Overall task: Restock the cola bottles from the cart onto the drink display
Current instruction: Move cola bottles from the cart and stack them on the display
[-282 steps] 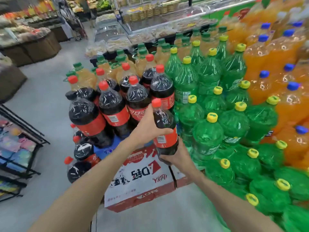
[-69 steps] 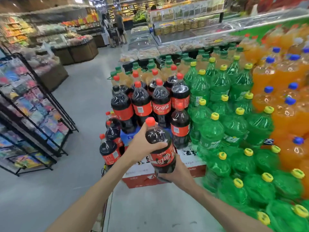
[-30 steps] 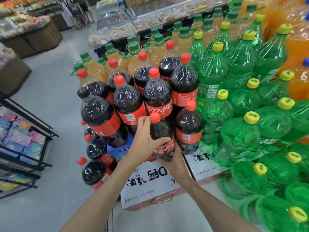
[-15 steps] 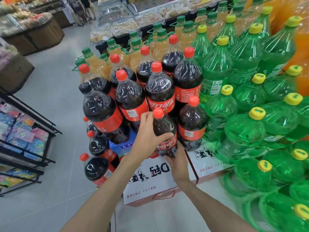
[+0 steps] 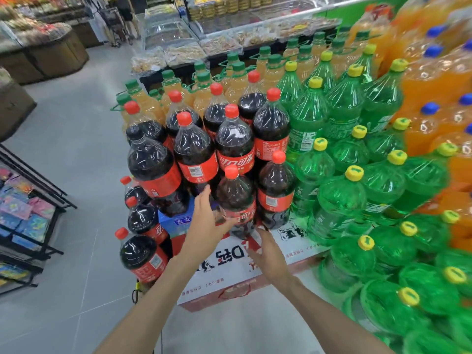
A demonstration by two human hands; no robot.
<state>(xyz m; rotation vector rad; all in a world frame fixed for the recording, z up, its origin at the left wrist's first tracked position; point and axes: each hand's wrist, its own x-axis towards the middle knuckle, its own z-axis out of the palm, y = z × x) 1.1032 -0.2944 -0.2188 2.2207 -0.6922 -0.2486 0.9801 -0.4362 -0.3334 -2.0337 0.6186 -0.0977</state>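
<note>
Cola bottle point(image 5: 236, 205) with a red cap is seen standing upright on the white-and-red carton point(image 5: 229, 274), right at the front edge of the cola block of the drink display. It's flanked on its right by another cola bottle point(image 5: 275, 192), just touching or nearly so. Left hand point(image 5: 204, 226) is held beside the bottle's left flank with fingers straight and loose, thumb tip close to the label; whether the label is actually touched can't be told. Right hand point(image 5: 268, 254) is kept low in front of the bottle's base, fingers spread and relaxed, nothing grasped. So the bottle is gripped by neither hand.

Behind it, a taller tier of big cola bottles point(image 5: 195, 149) is stacked on a blue box point(image 5: 178, 221). More cola bottles point(image 5: 143, 254) are lined up lower down along the carton's left edge. Green soda bottles point(image 5: 342, 195) with yellow caps are packed against the cola's right side, and orange soda bottles point(image 5: 429, 80) with blue caps are piled past those, at the far right. Pale yellow drinks with green caps point(image 5: 176, 85) are set along the display's back edge.
</note>
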